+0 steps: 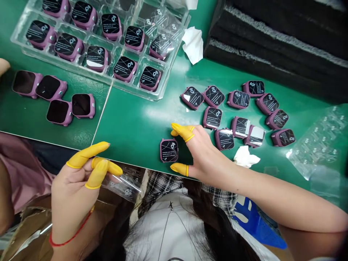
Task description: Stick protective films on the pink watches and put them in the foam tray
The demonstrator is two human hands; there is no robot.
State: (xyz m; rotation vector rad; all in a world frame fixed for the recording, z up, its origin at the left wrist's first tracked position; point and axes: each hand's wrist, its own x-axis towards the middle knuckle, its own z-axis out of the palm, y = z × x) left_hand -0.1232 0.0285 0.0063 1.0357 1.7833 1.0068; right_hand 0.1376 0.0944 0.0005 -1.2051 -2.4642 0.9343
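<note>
My left hand [78,177], with yellow finger cots on its fingertips, pinches a clear plastic film [123,186] printed with small white marks. The film hangs over the table's front edge. My right hand [194,146], also in yellow finger cots, is open on the green table. Its thumb and fingers are spread around a purple smartwatch [169,150] near the edge. A gap shows between fingertips and watch. That watch lies face up, its dark screen covered by a film with white print. Several similar watches [212,117] lie beyond my right hand.
A clear plastic tray [163,90] holds several watches at the back left. Several bare-screened watches [59,111] lie left. Black foam [272,47] stands back right; printed film sheets [318,141] lie right. White scraps [193,44] dot the table. Another person's sleeve [24,166] is at left.
</note>
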